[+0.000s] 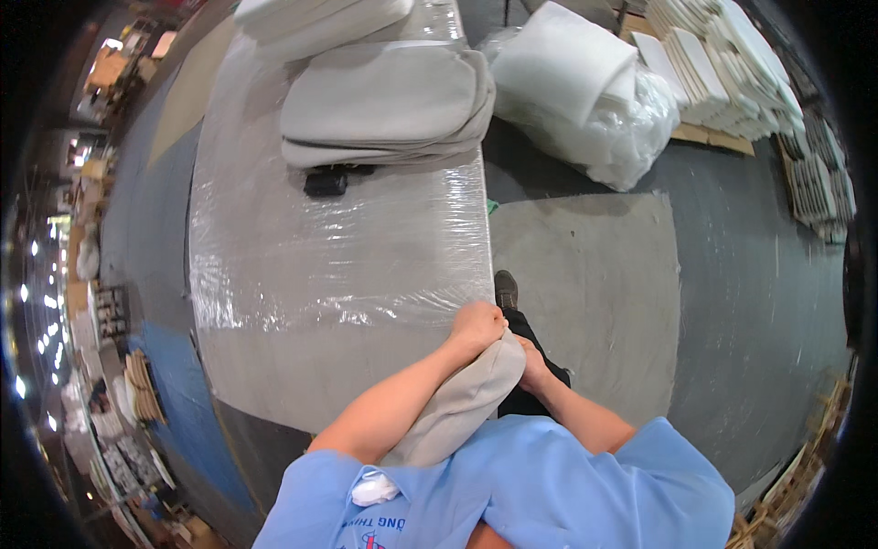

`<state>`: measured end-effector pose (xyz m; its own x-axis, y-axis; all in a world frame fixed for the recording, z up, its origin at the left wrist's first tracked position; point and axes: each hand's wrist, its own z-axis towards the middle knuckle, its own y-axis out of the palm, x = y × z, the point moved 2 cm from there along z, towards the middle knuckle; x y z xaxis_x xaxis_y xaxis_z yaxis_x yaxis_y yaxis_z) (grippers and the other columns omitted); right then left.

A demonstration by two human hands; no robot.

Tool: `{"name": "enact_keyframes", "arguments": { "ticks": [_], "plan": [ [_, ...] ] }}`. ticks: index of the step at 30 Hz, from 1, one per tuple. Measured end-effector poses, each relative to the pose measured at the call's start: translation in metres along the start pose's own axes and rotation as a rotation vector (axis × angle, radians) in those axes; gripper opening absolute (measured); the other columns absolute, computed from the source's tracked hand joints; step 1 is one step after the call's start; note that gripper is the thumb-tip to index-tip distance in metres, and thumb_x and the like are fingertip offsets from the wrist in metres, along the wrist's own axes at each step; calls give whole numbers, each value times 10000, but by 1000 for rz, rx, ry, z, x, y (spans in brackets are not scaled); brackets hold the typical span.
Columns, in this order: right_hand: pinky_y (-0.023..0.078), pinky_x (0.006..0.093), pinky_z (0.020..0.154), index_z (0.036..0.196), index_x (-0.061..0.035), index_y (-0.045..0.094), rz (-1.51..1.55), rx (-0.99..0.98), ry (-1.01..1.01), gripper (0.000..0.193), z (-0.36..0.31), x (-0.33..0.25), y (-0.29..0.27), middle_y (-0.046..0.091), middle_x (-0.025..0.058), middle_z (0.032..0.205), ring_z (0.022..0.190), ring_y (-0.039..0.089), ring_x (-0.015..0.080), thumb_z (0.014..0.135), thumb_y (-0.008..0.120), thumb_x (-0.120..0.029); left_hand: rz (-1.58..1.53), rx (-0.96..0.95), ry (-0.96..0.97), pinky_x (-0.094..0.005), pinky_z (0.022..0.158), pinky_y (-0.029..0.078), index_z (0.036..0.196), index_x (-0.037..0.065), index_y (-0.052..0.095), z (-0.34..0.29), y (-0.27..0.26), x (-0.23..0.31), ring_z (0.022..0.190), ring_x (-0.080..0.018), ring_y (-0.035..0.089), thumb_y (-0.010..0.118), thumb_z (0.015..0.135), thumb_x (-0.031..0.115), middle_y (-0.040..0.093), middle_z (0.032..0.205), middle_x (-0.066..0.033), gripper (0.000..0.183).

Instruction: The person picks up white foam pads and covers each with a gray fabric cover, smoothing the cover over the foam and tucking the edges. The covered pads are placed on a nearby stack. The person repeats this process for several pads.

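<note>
"Fingers first: how do they stand?"
"Curled together: the left hand (478,328) and the right hand (532,364) are both clamped on the upper end of a grey cloth (464,398), though some right fingertips are hidden."
"Where is it?"
"Beside the tabletop's (283,361) right edge, toward the near end, slanting back to the blue shirt (567,467)."
"Which step, then?"
"Gripping and working that end, I'd judge; the next move seems to call for a firm pinch from both sides."
"And the surface?"
"Clear film (357,261) covers much of it. Farther up the right edge lies a stack of grey pads (380,96), a small black object (326,183) at its near side."
"The room?"
"Past that edge, a plastic-wrapped white bundle (572,69) and piled white pads (700,78)."
</note>
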<state>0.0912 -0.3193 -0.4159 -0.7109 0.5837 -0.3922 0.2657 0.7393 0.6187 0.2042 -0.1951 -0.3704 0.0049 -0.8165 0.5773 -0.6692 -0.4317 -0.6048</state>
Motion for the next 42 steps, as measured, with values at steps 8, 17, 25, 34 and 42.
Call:
{"name": "enact_keyframes", "arguments": {
  "ticks": [8,17,25,34,42],
  "plan": [
    [592,380,970,1350,-56,657,-48,-6,91,314,-4,-11,-3,729,90,1264,1095,729,209,1075,590,-192,-231,-127,13,-485,851,557,1026,66,783,-34,-37,-14,935,-374,735,689,936,483,768,1005,-186,437],
    [606,448,999,1393,-43,622,17,-9,140,360,0,-7,-20,715,153,1295,1118,730,286,1088,533,-212,-543,-182,-191,-384,763,516,1001,53,707,-150,-43,-66,839,-194,645,761,947,390,725,936,-64,346],
    [595,444,1012,1466,-50,558,-50,-78,153,427,22,6,-57,671,151,1382,1193,696,298,1097,520,-260,-366,259,0,-381,641,455,900,45,579,-181,-25,-46,728,-182,581,763,962,348,601,795,-27,360],
    [598,442,1002,1405,-23,603,-138,-115,106,381,9,-9,-42,693,157,1336,1147,716,288,1082,536,-213,-854,-189,-505,-279,714,505,860,75,558,-242,-38,-115,794,-127,602,866,859,206,574,807,27,334],
    [599,400,927,1341,-34,641,-374,-66,109,345,-4,-37,-27,731,116,1199,1063,721,240,1080,572,-249,-1417,333,-262,-238,740,536,954,130,559,-248,-10,-129,778,-68,577,811,848,-13,566,860,45,309]
  ]
}}
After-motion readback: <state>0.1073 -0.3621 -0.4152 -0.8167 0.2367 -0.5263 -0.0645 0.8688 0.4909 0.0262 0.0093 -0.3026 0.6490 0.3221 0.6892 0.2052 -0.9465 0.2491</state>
